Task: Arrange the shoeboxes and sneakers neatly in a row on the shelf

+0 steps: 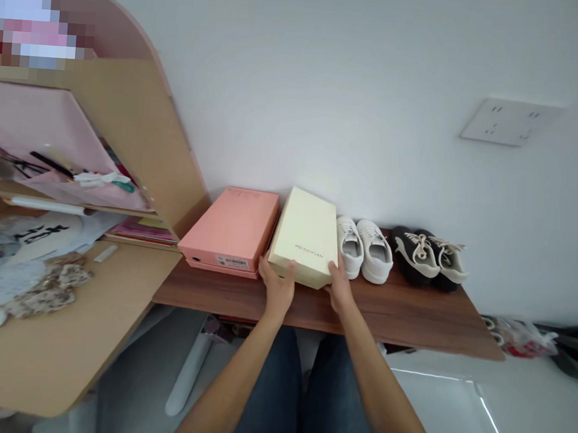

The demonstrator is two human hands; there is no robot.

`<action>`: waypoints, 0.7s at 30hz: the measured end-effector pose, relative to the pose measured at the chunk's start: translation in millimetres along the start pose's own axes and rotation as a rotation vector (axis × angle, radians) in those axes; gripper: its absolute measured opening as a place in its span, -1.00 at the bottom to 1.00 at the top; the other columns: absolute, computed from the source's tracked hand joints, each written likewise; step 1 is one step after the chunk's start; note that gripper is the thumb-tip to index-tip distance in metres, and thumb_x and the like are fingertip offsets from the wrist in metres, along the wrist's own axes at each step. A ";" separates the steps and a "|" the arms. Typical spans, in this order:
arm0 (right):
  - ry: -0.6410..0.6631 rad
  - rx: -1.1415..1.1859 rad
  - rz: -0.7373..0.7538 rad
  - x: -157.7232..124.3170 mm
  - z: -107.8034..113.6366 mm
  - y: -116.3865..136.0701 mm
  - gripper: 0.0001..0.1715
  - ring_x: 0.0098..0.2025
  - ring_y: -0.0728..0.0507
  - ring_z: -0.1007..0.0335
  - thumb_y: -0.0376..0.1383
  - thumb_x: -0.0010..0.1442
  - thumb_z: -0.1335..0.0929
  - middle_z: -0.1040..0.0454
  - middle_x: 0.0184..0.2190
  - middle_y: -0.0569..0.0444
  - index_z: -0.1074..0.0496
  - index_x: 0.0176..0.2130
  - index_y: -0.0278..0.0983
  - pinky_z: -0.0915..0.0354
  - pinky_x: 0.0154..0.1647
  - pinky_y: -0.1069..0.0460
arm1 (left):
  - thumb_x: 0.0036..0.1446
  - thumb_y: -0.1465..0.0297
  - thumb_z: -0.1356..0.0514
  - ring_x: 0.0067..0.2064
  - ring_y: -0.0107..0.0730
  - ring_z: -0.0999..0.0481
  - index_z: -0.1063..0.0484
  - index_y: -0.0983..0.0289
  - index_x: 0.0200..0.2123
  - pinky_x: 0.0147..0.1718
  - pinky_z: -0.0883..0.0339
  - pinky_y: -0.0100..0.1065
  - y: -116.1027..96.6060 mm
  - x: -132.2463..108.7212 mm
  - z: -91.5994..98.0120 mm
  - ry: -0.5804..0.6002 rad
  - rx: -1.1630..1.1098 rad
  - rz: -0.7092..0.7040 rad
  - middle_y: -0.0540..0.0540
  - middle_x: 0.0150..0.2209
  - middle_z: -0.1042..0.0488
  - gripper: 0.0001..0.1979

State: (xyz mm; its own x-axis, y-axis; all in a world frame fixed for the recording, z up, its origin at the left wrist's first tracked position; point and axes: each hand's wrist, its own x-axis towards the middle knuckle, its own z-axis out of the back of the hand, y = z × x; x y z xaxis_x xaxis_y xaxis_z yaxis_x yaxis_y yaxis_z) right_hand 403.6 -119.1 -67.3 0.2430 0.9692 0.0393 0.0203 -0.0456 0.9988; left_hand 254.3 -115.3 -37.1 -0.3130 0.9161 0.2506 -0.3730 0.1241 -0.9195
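Note:
A cream shoebox [308, 228] with lettering near its front edge is between my two hands, over the dark wooden bench top [361, 312]. My left hand [278, 285] grips its front left corner, the thumb on the front side. At the front right corner my right hand [340, 286] closes on the box, its fingers partly hidden. A pink shoebox [234, 222] with a white label lies just to the left. To the right stands a pair of white sneakers [376, 252], and past them a pair of black and beige shoes [417, 255].
At the left is a light wood desk [130, 291] with papers, a spotted fabric item [49, 285] and a shelf unit [129, 100]. A white wall [303, 85] with a socket plate [511, 122] rises behind the bench. A plastic bag [525, 337] lies beyond its right end.

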 end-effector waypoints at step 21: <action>0.107 0.003 -0.041 -40.7 69.6 66.4 -0.33 0.15 -0.24 -0.35 0.12 0.19 -0.31 -0.29 0.26 -0.01 -0.34 0.18 -0.11 -0.37 0.02 -0.11 | 0.16 0.44 -0.21 0.27 -0.09 -0.25 -0.06 -0.09 0.34 0.23 0.14 -0.02 -14.3 -28.0 -26.4 0.019 0.630 -1.225 0.18 0.26 -0.29 -0.27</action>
State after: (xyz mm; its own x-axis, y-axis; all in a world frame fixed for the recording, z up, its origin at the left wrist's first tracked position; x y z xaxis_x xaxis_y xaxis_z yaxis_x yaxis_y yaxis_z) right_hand 462.5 -178.4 -4.7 0.1373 0.9905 0.0014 0.0312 -0.0058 0.9995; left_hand 291.5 -132.6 -39.0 0.5090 0.3536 0.7848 -0.7299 0.6605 0.1758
